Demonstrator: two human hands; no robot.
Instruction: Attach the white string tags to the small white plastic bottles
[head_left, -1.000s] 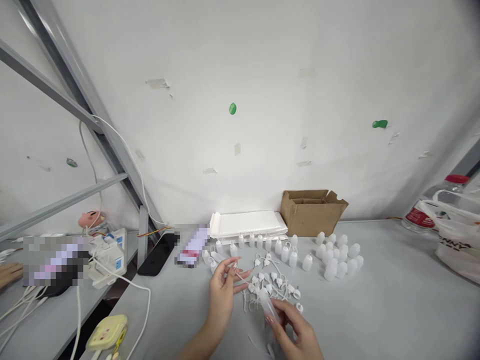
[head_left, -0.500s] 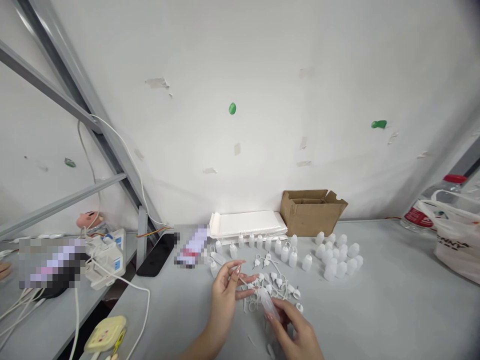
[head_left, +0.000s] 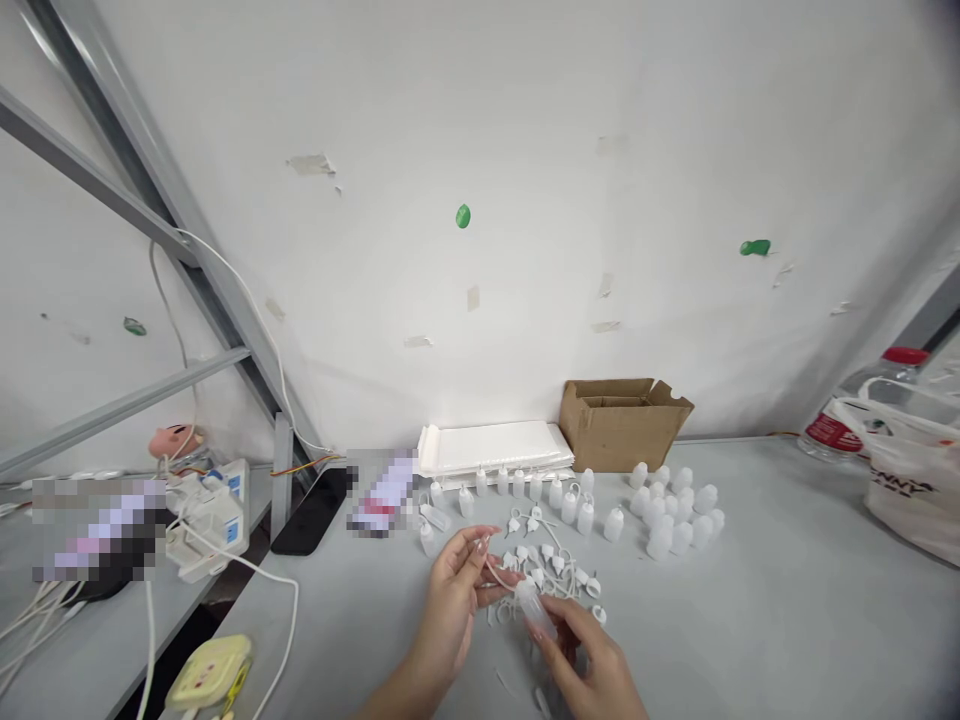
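My right hand point(head_left: 589, 655) is closed around a small translucent squeeze bottle point(head_left: 535, 610), tilted with its neck toward my left hand. The fingertips of my left hand point(head_left: 461, 585) pinch the end of a thin white strap point(head_left: 499, 578), which runs down to the bottle's neck; whatever sits at the pinched end is mostly hidden. Just beyond both hands lies a loose pile of white tethered caps point(head_left: 553, 562). Several capped bottles point(head_left: 585, 517) stand in rows behind the pile. To the right is a cluster of uncapped-looking bottles point(head_left: 660, 538).
A brown cardboard box point(head_left: 622, 435) and a stack of white padded envelopes point(head_left: 495, 452) lie by the wall. Left are a black phone point(head_left: 311, 512), a power strip point(head_left: 214, 525) with cables and a yellow case point(head_left: 210, 670). A plastic bag point(head_left: 911, 490) and a large bottle point(head_left: 832, 435) stand right.
My left hand has shifted slightly right, and the strap now bows in a curve between its fingertips and the bottle. My right hand keeps its hold on the bottle, nearly still.
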